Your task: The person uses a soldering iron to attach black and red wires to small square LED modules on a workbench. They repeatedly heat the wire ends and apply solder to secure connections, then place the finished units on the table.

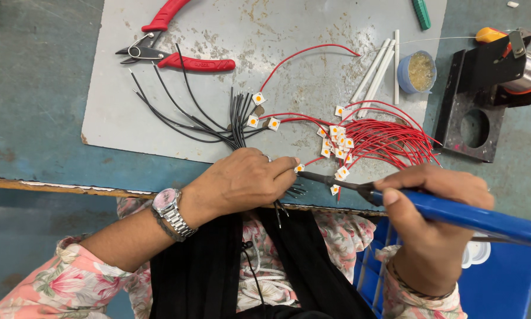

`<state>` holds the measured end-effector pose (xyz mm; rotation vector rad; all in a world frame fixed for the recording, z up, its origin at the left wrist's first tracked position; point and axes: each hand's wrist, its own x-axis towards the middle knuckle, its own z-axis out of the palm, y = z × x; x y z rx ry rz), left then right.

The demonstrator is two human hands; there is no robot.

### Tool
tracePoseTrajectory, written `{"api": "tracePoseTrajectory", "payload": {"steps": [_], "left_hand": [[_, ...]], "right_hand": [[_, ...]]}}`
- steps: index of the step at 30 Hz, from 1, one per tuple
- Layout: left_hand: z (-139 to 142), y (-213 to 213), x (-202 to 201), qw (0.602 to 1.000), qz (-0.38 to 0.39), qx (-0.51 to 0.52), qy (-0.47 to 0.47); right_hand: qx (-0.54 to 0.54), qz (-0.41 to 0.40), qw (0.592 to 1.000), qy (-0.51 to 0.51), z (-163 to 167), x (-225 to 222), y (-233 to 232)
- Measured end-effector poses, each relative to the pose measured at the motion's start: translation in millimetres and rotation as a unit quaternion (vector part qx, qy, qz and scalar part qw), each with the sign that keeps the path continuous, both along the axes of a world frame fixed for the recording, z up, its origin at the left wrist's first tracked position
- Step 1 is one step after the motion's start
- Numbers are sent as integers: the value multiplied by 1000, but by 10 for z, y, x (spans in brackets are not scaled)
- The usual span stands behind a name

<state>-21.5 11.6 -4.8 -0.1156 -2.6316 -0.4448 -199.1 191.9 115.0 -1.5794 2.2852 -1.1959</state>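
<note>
My left hand point(244, 180) pinches a small white square chip with an orange centre point(299, 168) at the table's front edge and grips a bundle of black wires point(237, 121) that fans out behind it. My right hand point(434, 204) holds a blue-handled soldering iron point(472, 217); its dark tip point(318, 176) reaches left and touches the chip. Several more white chips on red wires point(389, 139) lie in a heap just behind the iron.
A grey metal sheet point(129, 88) covers the blue table. Red-handled cutters point(171, 53) lie at its back left. White tubes point(374, 71), a small blue cup of flux point(418, 72), a black stand point(475, 106) and a solder spool point(528, 71) sit at the right.
</note>
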Motion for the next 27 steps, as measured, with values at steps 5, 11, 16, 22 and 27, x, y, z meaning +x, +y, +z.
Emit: {"api": "tracePoseTrajectory", "payload": {"steps": [5,11,16,22,27], "left_hand": [[-10,5,-5,1000,0,0,0],[-19,2,-15,1000,-4,15,13],[-30,3,-14,1000,-4,3,-3],[-40,3,-20,1000,-4,5,5],[-40,5,-17,1000,-3,10,8]], "right_hand": [[-70,-30,997,-2,-75,-3,69],[-8,-42,999,1,-5,-66,92],[8,-15,999,-31,5,-40,-2],[25,12,999,-29,27,-43,-64],[30,8,999,-24,11,-41,-50]]}}
